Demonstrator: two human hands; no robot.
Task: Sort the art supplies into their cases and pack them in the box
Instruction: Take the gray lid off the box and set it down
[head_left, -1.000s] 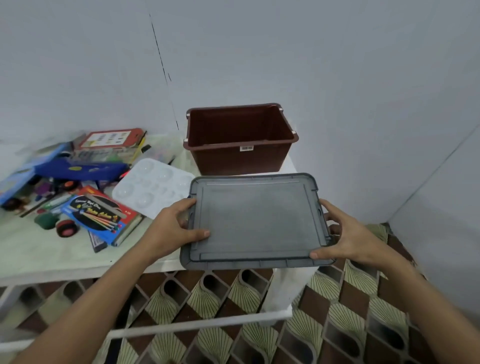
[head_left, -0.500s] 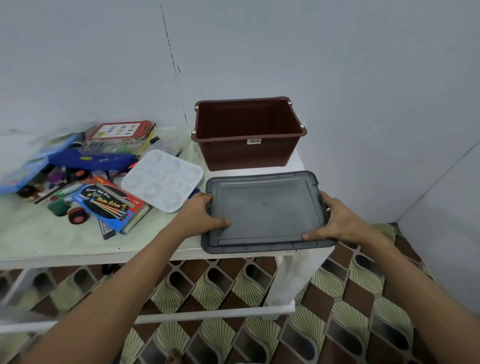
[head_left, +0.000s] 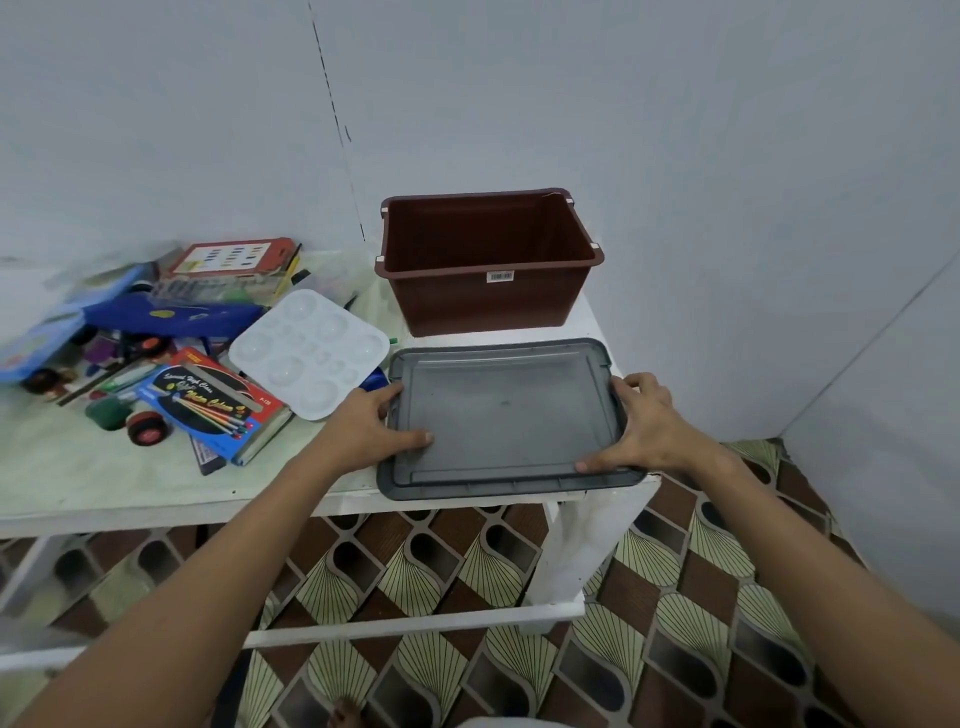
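Both hands hold the gray lid (head_left: 506, 415) at the front right corner of the table (head_left: 104, 467). The left hand (head_left: 366, 431) grips the lid's left edge, thumb on top. The right hand (head_left: 647, 426) grips the right edge the same way. The fingers (head_left: 597, 464) are curled round the rim, so the lid is held tight.

The step looks like putting the lid down so the box (head_left: 488, 260) stays open for packing. To do it well, keep the lid flat and lower both sides together. Its front edge hangs a little over the table edge, so I would slide it toward 12 o'clock before letting go, or it could tip off.

The lid lies flat, top face up. Its long side runs from 9 o'clock to 3 o'clock. The brown box stands upright at 12 o'clock from the lid, close behind it, open and with nothing inside.

The art supplies (head_left: 208, 405) and the white paint tray (head_left: 311, 353) lie at 9 and 10 o'clock, not sorted yet.
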